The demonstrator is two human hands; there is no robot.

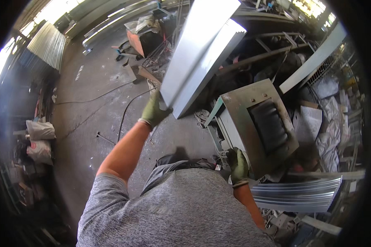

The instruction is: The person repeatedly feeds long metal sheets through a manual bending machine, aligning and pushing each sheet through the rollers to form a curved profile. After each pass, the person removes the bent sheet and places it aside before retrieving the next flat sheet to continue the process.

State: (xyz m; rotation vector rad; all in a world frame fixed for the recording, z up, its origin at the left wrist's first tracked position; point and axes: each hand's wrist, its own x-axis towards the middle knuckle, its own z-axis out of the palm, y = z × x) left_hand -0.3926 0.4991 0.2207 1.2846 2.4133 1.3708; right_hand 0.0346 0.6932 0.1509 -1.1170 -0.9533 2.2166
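My left hand [154, 110], in a green work glove, grips the lower left edge of a long, light grey folded metal sheet [202, 49]. The sheet stands tilted, rising toward the top of the view, with two broad faces and a ridged far end. In a matching glove, my right hand [239, 168] is closed at the near left corner of a greenish metal box [243, 101] with a black padded panel [269, 126]. A pale sheet edge [231, 129] runs along the box beside that hand. What its fingers grip is partly hidden.
Corrugated metal sheets [297, 194] lie at the lower right, beside crumpled plastic [329, 131]. A cable [123, 113] and a thin rod [106, 138] lie on the floor to the left. White sacks [40, 142] and stacked corrugated sheets [47, 45] stand farther left. Scrap metal piles up behind the box.
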